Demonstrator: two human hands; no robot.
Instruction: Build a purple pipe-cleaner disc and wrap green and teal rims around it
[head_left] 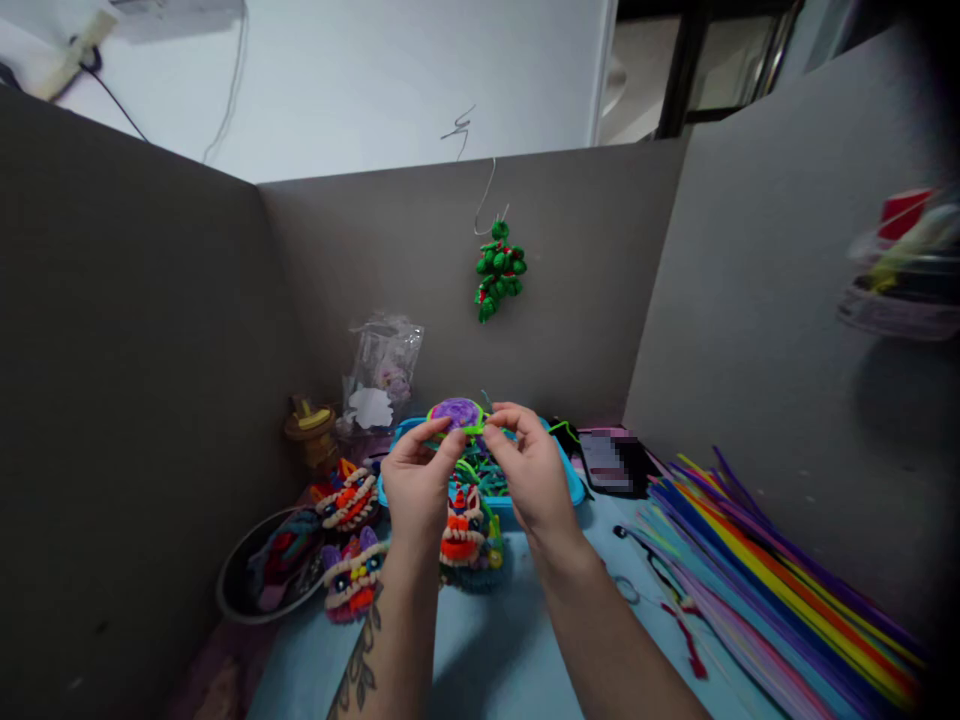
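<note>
Both hands are raised over the table and pinch one small craft piece [457,413], a purple fuzzy disc with a bright green pipe-cleaner rim. My left hand [417,478] grips its left edge with curled fingers. My right hand [529,470] pinches the green strand at its right side. Just below the hands stands an orange and white pipe-cleaner lion head [463,532]. Behind the hands sits a blue tray [571,484] with tangled green and blue strands in it.
Two more lion heads [346,498] [351,580] lie at the left by a round bowl [234,600]. Long coloured pipe cleaners [780,590] fan across the right. A green ornament [496,270] hangs on the grey partition. A plastic bag [382,375] and a small jar [309,428] stand behind.
</note>
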